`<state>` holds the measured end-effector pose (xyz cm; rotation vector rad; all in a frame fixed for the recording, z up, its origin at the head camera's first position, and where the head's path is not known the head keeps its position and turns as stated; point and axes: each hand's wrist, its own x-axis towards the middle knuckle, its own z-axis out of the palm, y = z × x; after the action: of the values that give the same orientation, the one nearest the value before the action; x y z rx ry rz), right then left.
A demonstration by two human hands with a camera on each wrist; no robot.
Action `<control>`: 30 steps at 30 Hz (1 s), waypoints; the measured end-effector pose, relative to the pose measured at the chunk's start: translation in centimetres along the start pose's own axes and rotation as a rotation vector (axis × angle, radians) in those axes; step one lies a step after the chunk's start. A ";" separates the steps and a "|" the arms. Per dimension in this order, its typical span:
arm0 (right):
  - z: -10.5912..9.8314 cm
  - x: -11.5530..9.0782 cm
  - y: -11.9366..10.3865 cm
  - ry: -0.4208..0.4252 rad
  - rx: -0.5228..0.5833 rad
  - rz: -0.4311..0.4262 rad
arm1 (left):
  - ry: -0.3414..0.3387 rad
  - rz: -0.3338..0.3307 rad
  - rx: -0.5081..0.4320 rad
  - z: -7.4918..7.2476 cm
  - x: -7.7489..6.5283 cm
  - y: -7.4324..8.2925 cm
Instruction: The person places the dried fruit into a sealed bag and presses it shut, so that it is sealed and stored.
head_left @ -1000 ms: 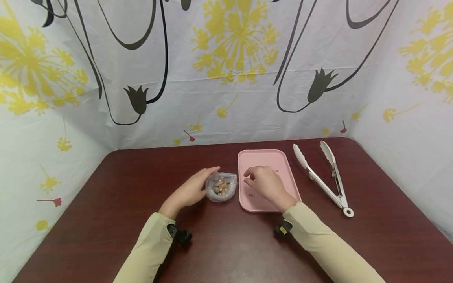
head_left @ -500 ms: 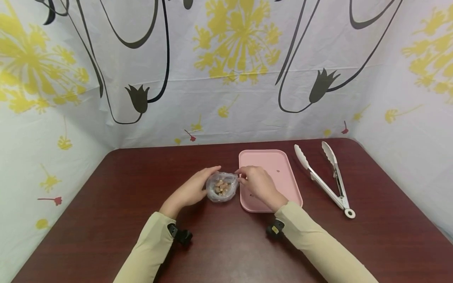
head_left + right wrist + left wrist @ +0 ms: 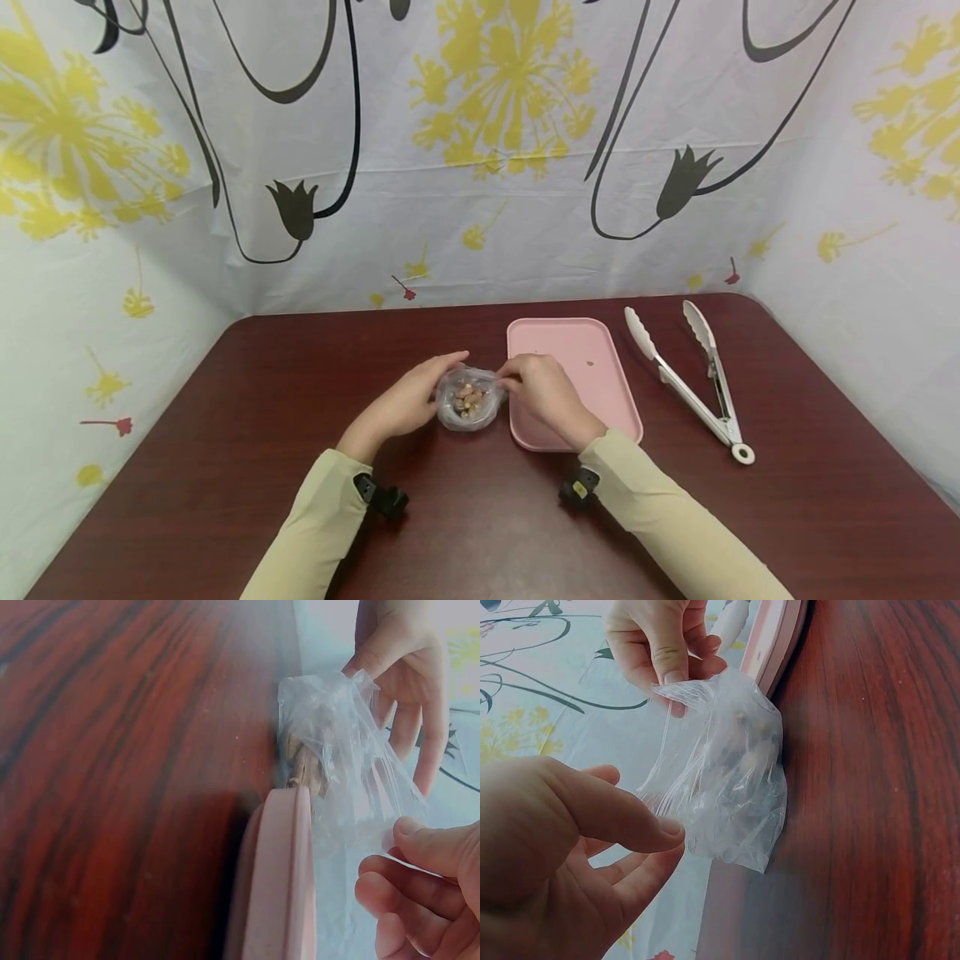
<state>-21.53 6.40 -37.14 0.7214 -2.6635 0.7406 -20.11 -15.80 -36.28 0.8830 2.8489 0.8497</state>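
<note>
A clear plastic zip bag (image 3: 480,419) stands on the table with its mouth up, small tan-brown pieces (image 3: 469,400) inside; their kind is unclear. My right hand (image 3: 546,392) pinches the bag's right rim between thumb and forefinger, as the right wrist view shows, its other fingers curled loosely. On the other side, my left hand (image 3: 405,402) lies along the bag, its thumb (image 3: 667,827) touching the plastic and its fingers fairly straight. The pink tray (image 3: 592,333) sits just right of the bag, partly under my right hand, with a few dark specks on it.
Silver tongs (image 3: 693,392) with white scalloped tips lie spread apart to the right of the tray. The dark red-brown table (image 3: 480,525) ends at a patterned white cloth (image 3: 465,208) behind and at both sides.
My right hand has moved left from over the tray to the bag and now pinches its rim. The bag's mouth looks slightly rounder. My left hand has stayed in place.
</note>
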 end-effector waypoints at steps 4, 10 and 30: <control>0.0 0.0 0.1 0.019 0.012 -0.023 | 0.002 0.011 -0.006 -0.1 0.0 0.0; -0.1 0.0 0.3 0.072 0.052 -0.060 | 0.018 0.016 -0.004 -0.1 0.1 0.0; -1.5 0.1 -0.1 0.219 0.131 -0.062 | 0.114 0.030 -0.111 -1.1 0.6 0.4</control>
<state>-21.40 7.10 -35.80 0.7074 -2.4038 0.9277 -20.59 -15.78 -35.05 0.8933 2.8556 1.0837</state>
